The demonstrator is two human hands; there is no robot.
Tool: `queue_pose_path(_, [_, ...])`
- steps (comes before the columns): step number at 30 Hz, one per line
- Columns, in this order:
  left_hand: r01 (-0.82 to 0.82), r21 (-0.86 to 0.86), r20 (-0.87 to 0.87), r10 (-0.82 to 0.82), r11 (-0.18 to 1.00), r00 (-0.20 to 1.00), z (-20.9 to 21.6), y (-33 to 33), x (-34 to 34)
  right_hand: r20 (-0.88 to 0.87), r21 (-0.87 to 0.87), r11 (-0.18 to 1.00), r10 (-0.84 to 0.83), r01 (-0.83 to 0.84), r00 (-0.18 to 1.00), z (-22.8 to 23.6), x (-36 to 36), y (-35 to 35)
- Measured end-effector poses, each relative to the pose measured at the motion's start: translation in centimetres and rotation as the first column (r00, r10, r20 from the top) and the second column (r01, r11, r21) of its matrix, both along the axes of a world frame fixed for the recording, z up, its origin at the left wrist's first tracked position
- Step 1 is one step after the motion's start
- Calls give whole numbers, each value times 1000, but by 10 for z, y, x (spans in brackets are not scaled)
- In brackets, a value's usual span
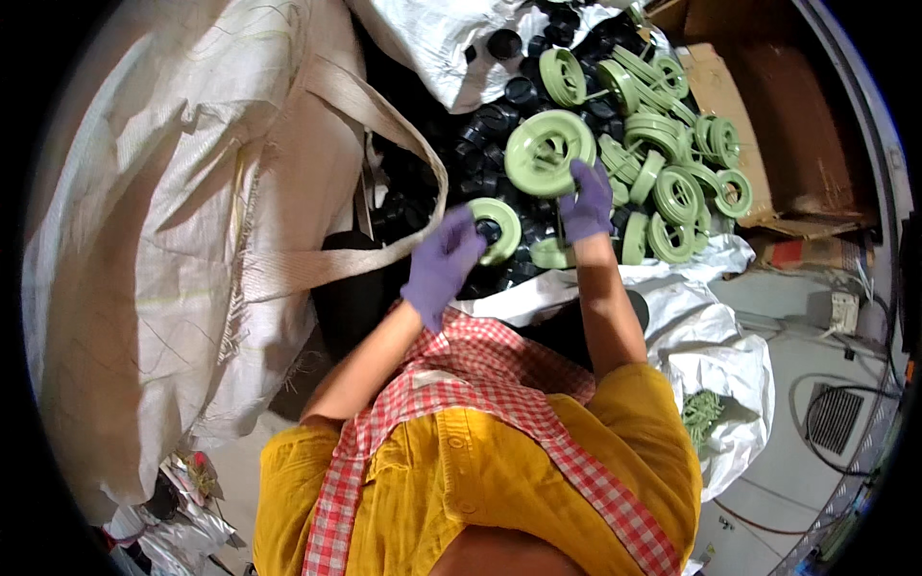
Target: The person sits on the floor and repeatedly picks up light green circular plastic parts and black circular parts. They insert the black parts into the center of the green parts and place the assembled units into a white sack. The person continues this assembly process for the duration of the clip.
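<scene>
Both my hands wear purple gloves. My left hand (445,261) is closed on a small pale green plastic ring (510,232) at its right rim side, with dark parts showing through the opening. My right hand (588,204) grips the lower right edge of a larger green plastic ring (521,165), which has thin spokes inside its opening. Beneath and beyond my hands lies a heap of small black plastic caps (495,120). Several more green rings (658,132) are piled on it to the right of my right hand. Some fingertips are hidden behind the rings.
A large white woven sack (182,211) fills the left side, its strap (423,154) looping toward my left hand. White sheeting (432,48) lies at the far side. A cardboard box (797,106) stands at the far right. Nearer, a white bag (740,384) holds thin green scraps (703,415).
</scene>
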State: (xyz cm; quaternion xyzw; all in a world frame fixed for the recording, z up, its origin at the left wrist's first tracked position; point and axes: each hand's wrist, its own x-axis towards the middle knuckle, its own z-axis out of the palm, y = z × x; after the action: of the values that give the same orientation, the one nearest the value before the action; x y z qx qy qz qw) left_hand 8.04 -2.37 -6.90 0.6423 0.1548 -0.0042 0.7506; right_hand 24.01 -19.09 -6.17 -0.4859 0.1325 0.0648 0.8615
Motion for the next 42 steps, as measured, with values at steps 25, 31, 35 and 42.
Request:
queue_pose_path(25, [-247,-413,-266,143,877,953,-33,15,19,185,64,992,97,-111,978,-20,-49,-42])
queue_pose_path(31, [-33,417,-208,131,908,969,-96,7,13,17,-995,-96,136,30,991,-98,107,-33])
queue_pose_path(35, [-17,39,-69,20,999,997,-69,-4,6,-276,-933,-272,128,-234,952,-90,118,-9])
queue_pose_path(42, [-239,282,217,181,929,959,-20,-30,35,120,-854,512,371,-95,921,-4,-14,-30])
